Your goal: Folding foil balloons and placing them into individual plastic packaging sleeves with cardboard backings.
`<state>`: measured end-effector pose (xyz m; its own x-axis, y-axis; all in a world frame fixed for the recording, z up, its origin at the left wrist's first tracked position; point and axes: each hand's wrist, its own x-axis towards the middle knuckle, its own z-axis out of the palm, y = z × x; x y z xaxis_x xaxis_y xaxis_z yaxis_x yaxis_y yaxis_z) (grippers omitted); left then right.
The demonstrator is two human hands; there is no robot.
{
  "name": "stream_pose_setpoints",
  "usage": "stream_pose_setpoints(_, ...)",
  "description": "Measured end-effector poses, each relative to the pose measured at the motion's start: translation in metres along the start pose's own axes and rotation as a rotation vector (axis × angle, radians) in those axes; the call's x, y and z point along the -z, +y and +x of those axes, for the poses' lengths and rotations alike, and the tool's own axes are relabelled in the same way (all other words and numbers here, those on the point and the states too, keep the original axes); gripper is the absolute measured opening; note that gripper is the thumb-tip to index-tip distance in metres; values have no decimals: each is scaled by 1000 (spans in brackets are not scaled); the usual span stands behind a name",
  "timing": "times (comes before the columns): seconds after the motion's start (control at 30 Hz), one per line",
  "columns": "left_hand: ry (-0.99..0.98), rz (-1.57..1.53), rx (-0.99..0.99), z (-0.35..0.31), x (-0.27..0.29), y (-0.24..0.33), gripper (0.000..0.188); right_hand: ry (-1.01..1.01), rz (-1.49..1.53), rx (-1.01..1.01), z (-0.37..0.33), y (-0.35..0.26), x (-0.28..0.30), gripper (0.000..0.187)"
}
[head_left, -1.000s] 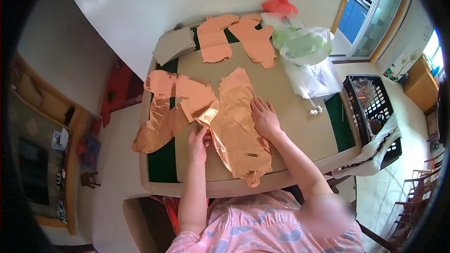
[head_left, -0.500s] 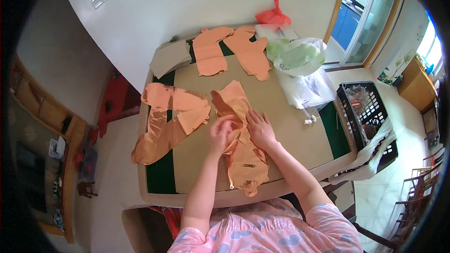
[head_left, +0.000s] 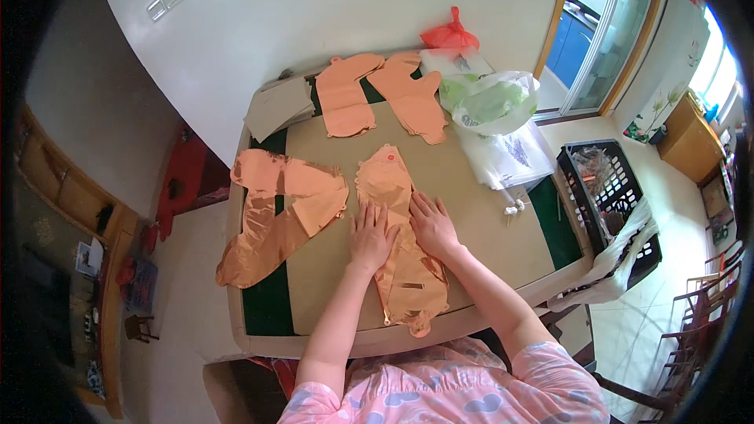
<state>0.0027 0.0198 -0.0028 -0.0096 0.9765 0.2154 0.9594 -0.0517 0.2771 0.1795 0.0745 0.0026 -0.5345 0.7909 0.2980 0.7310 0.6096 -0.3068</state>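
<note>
A flat copper-coloured foil balloon (head_left: 408,275) lies lengthwise in front of me, its near end close to the table's front edge. My left hand (head_left: 372,237) rests flat on its left side, fingers stretched out. On its right edge lies my right hand (head_left: 432,224), also flat with fingers spread. A small red mark shows near the balloon's far tip. Left of it are more shiny foil balloons (head_left: 292,206), spread out and partly overlapping. Further back lie two folded groups of foil balloons, one on the left (head_left: 345,102) and one on the right (head_left: 412,102).
Brown cardboard (head_left: 314,267) covers much of the green tabletop. Grey cards (head_left: 279,108) lie at the back left. Clear plastic bags (head_left: 506,153), a green-white bag (head_left: 491,102) and a red bag (head_left: 451,34) sit at the back right. A black basket (head_left: 605,204) stands beyond the right edge.
My left hand has come down from the raised, crumpled foil and now lies flat. The balloon's far part has unfolded and flattened. My right hand stays on the right edge.
</note>
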Motion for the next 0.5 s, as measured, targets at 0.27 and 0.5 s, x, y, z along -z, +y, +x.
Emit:
stream_pose_setpoints(0.27, 50, -33, -13, 1, -4, 2, 60, 12, 85, -26, 4, 1, 3, 46)
stream_pose_setpoints(0.5, 24, -24, 12, 2, 3, 8, 57, 45, 91, 45, 14, -2, 1, 51)
